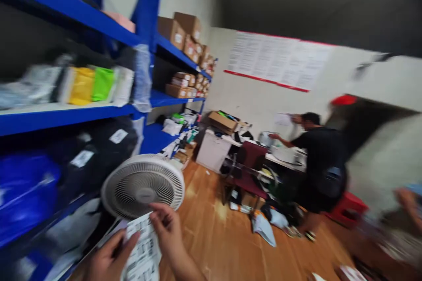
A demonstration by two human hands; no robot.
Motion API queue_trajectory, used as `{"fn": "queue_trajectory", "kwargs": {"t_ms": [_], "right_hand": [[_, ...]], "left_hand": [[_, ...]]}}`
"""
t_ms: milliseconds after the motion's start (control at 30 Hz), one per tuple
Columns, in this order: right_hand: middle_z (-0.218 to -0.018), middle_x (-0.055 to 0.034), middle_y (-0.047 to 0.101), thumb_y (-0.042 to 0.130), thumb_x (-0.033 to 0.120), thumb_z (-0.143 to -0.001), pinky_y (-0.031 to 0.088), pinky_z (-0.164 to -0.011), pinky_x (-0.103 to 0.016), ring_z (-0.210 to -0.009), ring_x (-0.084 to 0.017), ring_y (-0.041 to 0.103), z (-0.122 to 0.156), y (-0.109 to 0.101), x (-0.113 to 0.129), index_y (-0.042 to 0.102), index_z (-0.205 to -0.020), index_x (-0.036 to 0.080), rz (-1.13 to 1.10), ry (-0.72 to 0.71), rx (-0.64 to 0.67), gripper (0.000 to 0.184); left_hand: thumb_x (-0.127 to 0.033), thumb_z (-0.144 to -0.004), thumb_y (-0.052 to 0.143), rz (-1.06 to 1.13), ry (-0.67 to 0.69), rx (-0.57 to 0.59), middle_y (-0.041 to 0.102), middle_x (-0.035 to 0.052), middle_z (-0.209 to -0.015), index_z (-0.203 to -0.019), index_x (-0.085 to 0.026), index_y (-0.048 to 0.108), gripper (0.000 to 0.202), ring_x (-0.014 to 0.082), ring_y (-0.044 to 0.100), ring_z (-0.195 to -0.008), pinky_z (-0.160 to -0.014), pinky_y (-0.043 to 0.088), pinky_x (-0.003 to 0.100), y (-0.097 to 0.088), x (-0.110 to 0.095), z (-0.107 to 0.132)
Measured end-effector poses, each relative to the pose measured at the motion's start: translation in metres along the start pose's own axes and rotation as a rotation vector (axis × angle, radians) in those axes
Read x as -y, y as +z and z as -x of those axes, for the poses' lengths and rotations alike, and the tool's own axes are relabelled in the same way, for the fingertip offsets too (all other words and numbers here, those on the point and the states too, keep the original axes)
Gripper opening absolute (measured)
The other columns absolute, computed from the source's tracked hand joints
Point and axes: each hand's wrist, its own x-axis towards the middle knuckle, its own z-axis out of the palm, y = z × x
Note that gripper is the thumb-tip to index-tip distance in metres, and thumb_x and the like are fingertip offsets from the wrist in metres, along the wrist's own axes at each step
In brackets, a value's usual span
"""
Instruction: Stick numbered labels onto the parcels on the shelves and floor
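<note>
At the bottom of the head view both my hands hold a white printed label sheet (143, 250). My left hand (110, 259) grips its left edge with the fingers curled round it. My right hand (168, 228) pinches its upper right corner between thumb and fingers. The sheet carries black text and barcodes, too blurred to read. Just beyond my hands stands a white round fan (143, 186).
Blue metal shelving (66, 114) on the left holds bagged goods and cardboard boxes (180, 30). A person in black (316, 162) stands at a cluttered desk (283, 162) by a dark red chair (249, 171). Packages (263, 228) lie on the wooden floor. Another person's arm (409, 202) shows at right.
</note>
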Motion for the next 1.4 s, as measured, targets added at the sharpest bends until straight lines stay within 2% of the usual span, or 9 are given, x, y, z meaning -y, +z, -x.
{"fn": "queue_trajectory", "kwargs": {"t_ms": [100,267,533,667,800,933,1167,1333,1400], "right_hand": [[-0.066,0.0005,0.060,0.071,0.055,-0.067,0.040,-0.059,-0.024,-0.060,-0.012,0.049,0.000,0.011,0.015,0.072,-0.092,0.023,-0.044,0.030,0.067,0.040],[-0.073,-0.0032,0.067,0.072,0.050,-0.067,0.046,-0.062,-0.026,-0.066,-0.015,0.057,0.003,0.040,0.015,0.073,-0.088,0.022,-0.074,0.053,0.195,0.035],[-0.063,-0.0014,0.065,0.080,0.047,-0.058,0.045,-0.057,-0.026,-0.058,-0.014,0.056,0.004,0.099,-0.014,0.071,-0.083,0.019,-0.156,0.369,0.785,0.039],[-0.064,-0.0008,0.064,0.080,0.042,-0.060,0.044,-0.057,-0.024,-0.058,-0.013,0.055,0.011,0.118,-0.038,0.066,-0.074,0.018,-0.085,0.496,1.133,0.031],[-0.060,0.0013,0.059,0.078,0.042,-0.064,0.043,-0.056,-0.024,-0.055,-0.012,0.051,0.024,0.127,-0.058,0.061,-0.070,0.019,-0.062,0.502,1.338,0.029],[-0.061,0.0014,0.058,0.074,0.043,-0.069,0.043,-0.057,-0.024,-0.058,-0.013,0.052,0.045,0.128,-0.076,0.062,-0.073,0.020,-0.064,0.424,1.384,0.027],[-0.070,-0.0011,0.063,0.067,0.047,-0.074,0.048,-0.063,-0.026,-0.065,-0.016,0.059,0.044,0.158,-0.079,0.065,-0.095,0.021,-0.091,0.292,1.437,0.033],[-0.091,-0.0078,0.069,0.063,0.044,-0.079,0.050,-0.083,-0.033,-0.089,-0.020,0.064,0.009,0.231,-0.017,0.059,-0.111,0.020,-0.067,-0.090,1.117,0.041],[-0.098,-0.0096,0.068,0.059,0.038,-0.082,0.050,-0.087,-0.035,-0.095,-0.021,0.064,0.011,0.273,0.009,0.061,-0.107,0.020,-0.061,-0.267,1.146,0.032]], "left_hand": [[-0.062,-0.059,0.072,0.184,-0.096,0.052,0.071,0.0020,-0.073,-0.082,-0.018,0.067,0.049,0.0234,0.067,-0.075,-0.068,0.055,0.028,-0.017,-0.007,0.010],[-0.058,-0.064,0.069,0.263,-0.141,-0.049,0.072,0.0049,-0.076,-0.084,-0.016,0.067,0.047,0.0227,0.065,-0.075,-0.067,0.053,0.028,-0.037,-0.022,0.022],[-0.049,-0.074,0.060,0.082,-0.125,-0.550,0.064,0.0015,-0.065,-0.071,-0.016,0.065,0.034,0.0159,0.053,-0.062,-0.058,0.040,0.023,-0.075,-0.020,0.067],[-0.045,-0.083,0.050,-0.086,-0.165,-0.837,0.063,0.0022,-0.065,-0.068,-0.017,0.064,0.035,0.0164,0.053,-0.064,-0.061,0.040,0.023,-0.063,-0.006,0.094],[-0.049,-0.086,0.046,-0.048,-0.219,-1.058,0.063,0.0035,-0.067,-0.070,-0.018,0.064,0.039,0.0175,0.055,-0.065,-0.066,0.044,0.024,-0.041,0.021,0.112],[-0.055,-0.082,0.051,0.197,-0.226,-1.216,0.070,0.0061,-0.087,-0.092,-0.017,0.067,0.043,0.0216,0.062,-0.080,-0.076,0.049,0.027,-0.029,0.044,0.125],[-0.060,-0.079,0.052,0.141,-0.214,-1.306,0.070,0.0038,-0.080,-0.086,-0.017,0.066,0.046,0.0194,0.061,-0.073,-0.070,0.049,0.024,-0.047,0.053,0.129],[-0.060,-0.080,0.049,0.048,-0.200,-1.230,0.071,0.0050,-0.086,-0.090,-0.018,0.065,0.046,0.0220,0.063,-0.081,-0.076,0.050,0.027,-0.119,0.038,0.136],[-0.060,-0.080,0.048,-0.044,-0.192,-1.231,0.071,0.0061,-0.089,-0.090,-0.019,0.066,0.047,0.0239,0.064,-0.084,-0.078,0.050,0.029,-0.161,0.027,0.138]]}}
